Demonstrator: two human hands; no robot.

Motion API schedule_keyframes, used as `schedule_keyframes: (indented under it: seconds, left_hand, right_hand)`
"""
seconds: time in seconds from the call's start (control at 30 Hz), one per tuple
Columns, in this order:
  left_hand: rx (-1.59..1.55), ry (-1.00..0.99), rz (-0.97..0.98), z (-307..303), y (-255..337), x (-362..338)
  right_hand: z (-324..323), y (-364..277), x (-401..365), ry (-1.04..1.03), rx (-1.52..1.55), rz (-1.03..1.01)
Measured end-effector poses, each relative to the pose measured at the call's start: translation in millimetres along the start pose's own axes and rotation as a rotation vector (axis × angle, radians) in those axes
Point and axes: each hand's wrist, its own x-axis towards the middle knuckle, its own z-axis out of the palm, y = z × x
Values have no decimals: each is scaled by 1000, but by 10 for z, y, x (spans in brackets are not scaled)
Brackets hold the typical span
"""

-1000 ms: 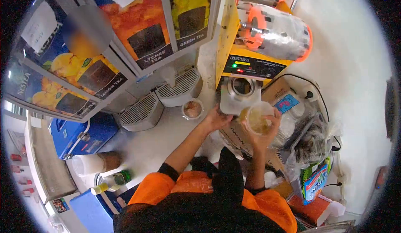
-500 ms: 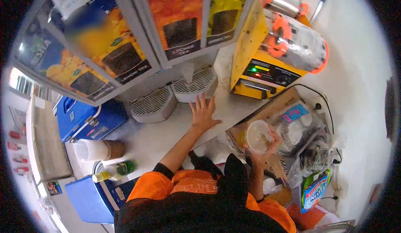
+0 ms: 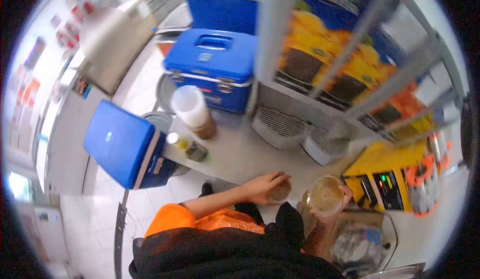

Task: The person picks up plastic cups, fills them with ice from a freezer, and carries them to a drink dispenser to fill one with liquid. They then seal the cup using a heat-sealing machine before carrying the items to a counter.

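My right hand [image 3: 346, 196] is closed around a clear plastic cup [image 3: 326, 195], and its mouth faces up toward me. Close beside it, my left hand [image 3: 265, 186] is curled over the counter with its fingers round a small, brownish, see-through thing [image 3: 279, 193], too blurred to name. Beyond both hands are the grey drip trays [image 3: 281, 124] of the drink dispenser [image 3: 320, 59].
A tall white and brown container [image 3: 192, 110] and a yellow-capped bottle [image 3: 195, 151] stand at left on the counter [image 3: 235, 154]. Blue cooler boxes [image 3: 210, 64] are behind them. A yellow cup-sealing machine [image 3: 385, 161] sits at right, near bagged plastic goods [image 3: 356, 244].
The view has swung left, bringing in more of the coolers and floor. My left hand was spread flat by the drip trays; now it is curled round something. My right hand still holds the cup.
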Motion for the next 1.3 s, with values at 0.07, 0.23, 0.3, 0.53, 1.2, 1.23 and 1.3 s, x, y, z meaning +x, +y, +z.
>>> schedule_keyframes:
  seconds: [0.07,0.23,0.3,0.53,1.2,1.23,1.3]
  left_hand:
    - [22,115,-53,-362,62,-626]
    - [67,571,-343,-984,504,-2335]
    - [60,874,-460,-1120,885,-2892]
    - [339,1917,-370,-674,1576,-4930]
    - [850,2496,-554,-445,2302,-9350]
    - [857,2535,-528,-384,2357,-9536]
    - [868,2664,-491,-255,2511,-9827]
  right_hand:
    - [450,50,225,-407,33,-370]
    - [2282,-3,26,-1077,457,-209]
    - [2932,-21,-272,-1286,547,-109]
    - [5289,78,-2441,-1772,1022,225]
    - [8234,220,-7235,-2295,773,480]
    - [8343,170,-7657,-2408,786,486]
    - [8436,67,-8525,-2593,825,545]
